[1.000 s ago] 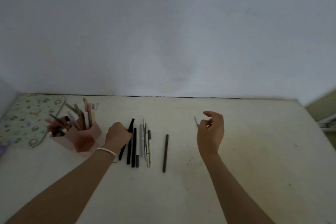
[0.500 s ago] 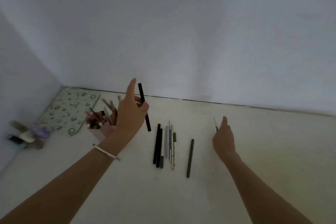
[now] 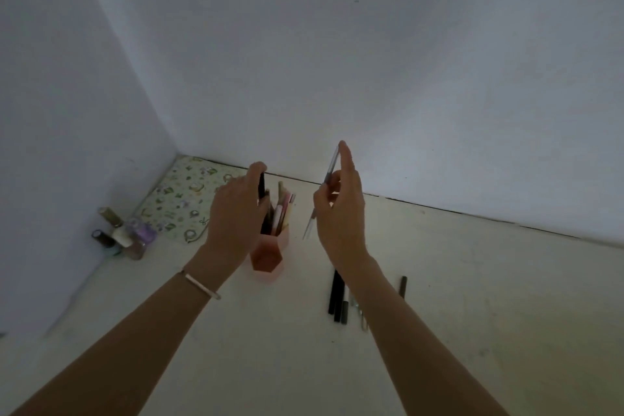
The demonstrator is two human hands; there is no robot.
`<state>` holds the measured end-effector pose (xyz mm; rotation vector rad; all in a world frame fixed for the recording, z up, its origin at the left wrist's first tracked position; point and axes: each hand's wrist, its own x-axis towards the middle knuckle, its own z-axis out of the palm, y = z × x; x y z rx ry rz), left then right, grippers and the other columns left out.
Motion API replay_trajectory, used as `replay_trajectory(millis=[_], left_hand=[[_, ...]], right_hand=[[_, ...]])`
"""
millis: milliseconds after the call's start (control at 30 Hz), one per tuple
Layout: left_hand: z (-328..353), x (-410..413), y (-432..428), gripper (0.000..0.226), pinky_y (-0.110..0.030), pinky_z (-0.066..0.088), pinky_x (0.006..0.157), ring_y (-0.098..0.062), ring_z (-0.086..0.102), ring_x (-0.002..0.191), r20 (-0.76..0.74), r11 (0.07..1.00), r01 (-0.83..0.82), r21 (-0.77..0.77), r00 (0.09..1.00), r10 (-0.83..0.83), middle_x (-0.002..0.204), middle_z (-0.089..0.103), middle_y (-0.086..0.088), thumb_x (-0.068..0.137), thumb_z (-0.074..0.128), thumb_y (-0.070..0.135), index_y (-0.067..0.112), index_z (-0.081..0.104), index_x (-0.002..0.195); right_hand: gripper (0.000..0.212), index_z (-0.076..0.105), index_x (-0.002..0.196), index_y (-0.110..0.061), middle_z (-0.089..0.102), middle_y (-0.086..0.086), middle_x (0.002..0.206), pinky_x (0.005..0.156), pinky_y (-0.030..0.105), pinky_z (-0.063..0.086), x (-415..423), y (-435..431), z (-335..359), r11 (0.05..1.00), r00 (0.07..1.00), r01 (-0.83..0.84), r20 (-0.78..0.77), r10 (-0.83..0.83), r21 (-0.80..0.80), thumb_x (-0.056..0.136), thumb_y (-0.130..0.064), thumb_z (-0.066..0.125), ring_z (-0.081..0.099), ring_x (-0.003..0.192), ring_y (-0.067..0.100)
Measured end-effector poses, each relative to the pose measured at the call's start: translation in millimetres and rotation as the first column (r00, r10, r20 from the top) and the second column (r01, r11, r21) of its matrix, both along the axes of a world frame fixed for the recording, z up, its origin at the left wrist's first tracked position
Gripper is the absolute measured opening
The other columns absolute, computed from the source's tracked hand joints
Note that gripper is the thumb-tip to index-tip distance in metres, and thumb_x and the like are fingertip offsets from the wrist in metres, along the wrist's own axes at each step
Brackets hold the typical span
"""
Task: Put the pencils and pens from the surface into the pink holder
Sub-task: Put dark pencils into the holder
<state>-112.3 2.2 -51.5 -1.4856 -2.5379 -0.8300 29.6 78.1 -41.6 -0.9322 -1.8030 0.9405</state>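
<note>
The pink holder [image 3: 270,255] stands on the pale surface, filled with several pens and pencils [image 3: 283,211]. My left hand [image 3: 233,213] is right over it, gripping a black pen [image 3: 261,184] upright with its lower end down among the others. My right hand [image 3: 341,213] is raised just right of the holder and pinches a thin grey pen [image 3: 329,169], tilted with its tip low. Several dark pens [image 3: 337,294] lie in a row on the surface below my right wrist, partly hidden by my forearm. One more dark pen [image 3: 403,286] lies apart to their right.
A floral patterned mat [image 3: 182,194] lies in the back left corner. Small bottles [image 3: 121,233] stand in a cluster against the left wall. White walls close the surface at the back and left.
The view has swung left. My left hand carried the black pen from above the row over to the holder. My right hand lifted the thin grey pen up off the surface and moved left.
</note>
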Motion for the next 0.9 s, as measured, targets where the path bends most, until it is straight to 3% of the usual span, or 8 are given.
replay_trajectory(millis=[67, 167, 333, 500, 633, 733, 800, 900], left_hand=[[-5, -5, -1, 0.02, -0.037, 0.037, 0.091, -0.024, 0.057, 0.106, -0.181, 0.993, -0.022, -0.114, 0.984, 0.001, 0.103, 0.067, -0.001, 0.084, 0.067, 0.023, 0.019, 0.066, 0.103], [0, -10, -4, 0.021, -0.042, 0.035, 0.098, -0.025, 0.053, 0.117, -0.229, 0.999, -0.04, -0.019, 0.973, 0.034, 0.115, 0.066, -0.002, 0.084, 0.065, 0.029, 0.018, 0.073, 0.1], [25, -18, -7, 0.033, -0.039, 0.04, 0.093, -0.025, 0.055, 0.111, -0.103, 0.987, -0.012, 0.161, 0.994, 0.029, 0.111, 0.067, -0.004, 0.083, 0.056, 0.013, 0.014, 0.065, 0.115], [38, -10, -8, 0.036, -0.032, 0.042, 0.094, -0.021, 0.056, 0.108, -0.01, 0.972, 0.032, 0.232, 0.999, -0.031, 0.11, 0.068, -0.002, 0.083, 0.058, 0.004, 0.012, 0.064, 0.117], [34, 28, -2, 0.024, -0.013, 0.04, 0.076, -0.008, 0.055, 0.085, -0.038, 0.935, 0.177, 0.307, 0.984, -0.174, 0.096, 0.064, 0.005, 0.084, 0.055, 0.009, 0.013, 0.063, 0.107], [8, 62, 11, 0.014, -0.016, 0.045, 0.068, -0.007, 0.057, 0.076, 0.173, 0.964, 0.266, 0.025, 0.948, -0.266, 0.091, 0.061, 0.006, 0.087, 0.055, 0.011, 0.017, 0.061, 0.098], [-21, 79, 24, 0.01, -0.022, 0.048, 0.07, -0.014, 0.064, 0.082, 0.379, 0.914, 0.273, -0.299, 0.913, -0.149, 0.089, 0.066, 0.001, 0.088, 0.055, 0.014, 0.014, 0.064, 0.092], [-57, 93, 35, 0.021, -0.028, 0.051, 0.069, -0.027, 0.069, 0.088, 0.518, 0.805, 0.256, -0.536, 0.852, 0.074, 0.091, 0.07, -0.013, 0.086, 0.059, 0.018, 0.001, 0.068, 0.093]], right_hand=[[0.067, 0.026, 0.147, -0.031, 0.051, 0.002, 0.091, 0.076, 0.028, 0.055, -5, -10, -7, 0.999, 0.998, 0.003, -0.067, -0.006, -0.044, 0.092, -0.001, 0.051, 0.055, 0.08, 0.013], [0.059, 0.029, 0.14, -0.035, 0.056, -0.006, 0.089, 0.078, 0.019, 0.053, -14, -22, -21, 0.997, 0.993, 0.049, -0.108, -0.055, -0.053, 0.093, -0.008, 0.054, 0.059, 0.083, 0.007], [0.046, 0.032, 0.135, -0.033, 0.061, -0.004, 0.099, 0.08, 0.017, 0.052, -27, -34, -44, 1.0, 1.0, 0.01, 0.006, -0.01, 0.02, 0.098, -0.019, 0.054, 0.061, 0.087, 0.004], [0.043, 0.058, 0.129, -0.009, 0.061, 0.01, 0.105, 0.083, 0.037, 0.052, -26, -40, -62, 0.945, 0.958, -0.087, 0.287, -0.007, 0.316, 0.088, 0.003, 0.059, 0.059, 0.093, 0.023], [0.058, 0.048, 0.136, -0.013, 0.055, 0.003, 0.11, 0.081, 0.026, 0.05, -4, -21, -49, 0.962, 0.974, 0.157, 0.128, -0.189, 0.223, 0.083, 0.012, 0.05, 0.055, 0.095, 0.016], [0.056, 0.047, 0.131, -0.019, 0.051, -0.006, 0.106, 0.07, 0.021, 0.047, 23, 0, -39, 0.952, 0.957, 0.28, 0.049, -0.287, 0.12, 0.083, 0.008, 0.047, 0.052, 0.084, 0.008], [0.053, 0.05, 0.126, -0.022, 0.051, -0.01, 0.102, 0.067, 0.016, 0.043, 48, 9, -36, 0.94, 0.94, 0.334, 0.05, -0.338, 0.076, 0.081, 0.006, 0.048, 0.049, 0.076, 0.004], [0.048, 0.057, 0.119, -0.018, 0.053, -0.009, 0.099, 0.066, 0.009, 0.041, 89, 17, -38, 0.925, 0.919, 0.371, 0.108, -0.379, 0.083, 0.08, 0.008, 0.05, 0.049, 0.075, 0.002]])
